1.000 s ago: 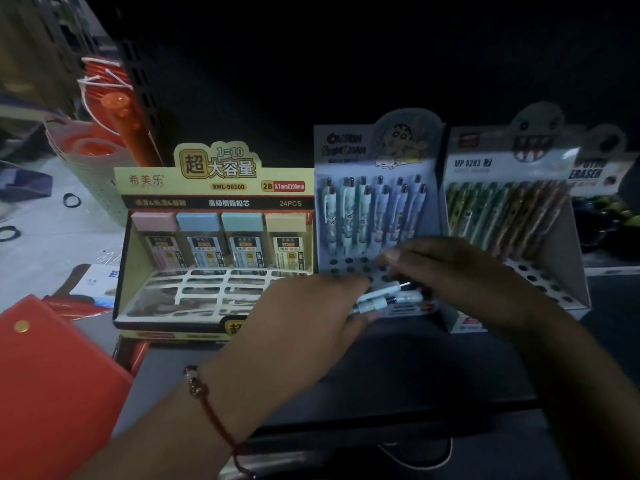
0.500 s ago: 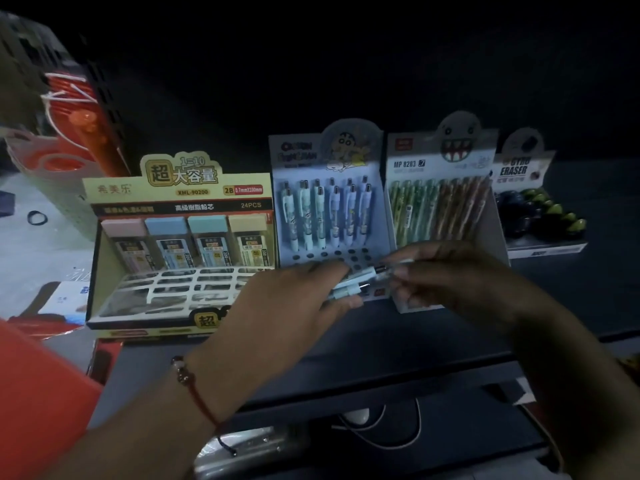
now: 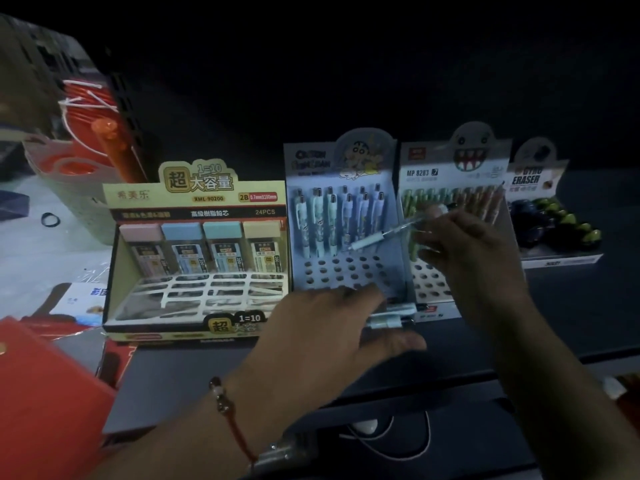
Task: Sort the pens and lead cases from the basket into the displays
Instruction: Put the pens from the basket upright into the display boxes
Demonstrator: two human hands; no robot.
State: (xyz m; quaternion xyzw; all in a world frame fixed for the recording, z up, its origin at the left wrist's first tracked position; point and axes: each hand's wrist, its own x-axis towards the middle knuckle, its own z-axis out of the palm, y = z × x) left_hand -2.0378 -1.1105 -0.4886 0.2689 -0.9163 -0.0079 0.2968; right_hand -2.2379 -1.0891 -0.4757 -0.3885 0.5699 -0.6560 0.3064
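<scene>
1. Right hand (image 3: 467, 251) has lifted one pen (image 3: 384, 235) clear of the bunch, pinching it over the blue display (image 3: 346, 216).
2. Left hand (image 3: 332, 327) still grips remaining pens (image 3: 386, 320), fingers curled.
3. Card displays, round-holed trays; slim plastic barrels.

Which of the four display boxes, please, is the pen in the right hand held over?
The blue cartoon pen display, second from the left: the pen held by the right hand slants across its standing pens.

Dark shelf (image 3: 571, 306) carries lead-case display (image 3: 194, 265), two pen displays, eraser display.
</scene>
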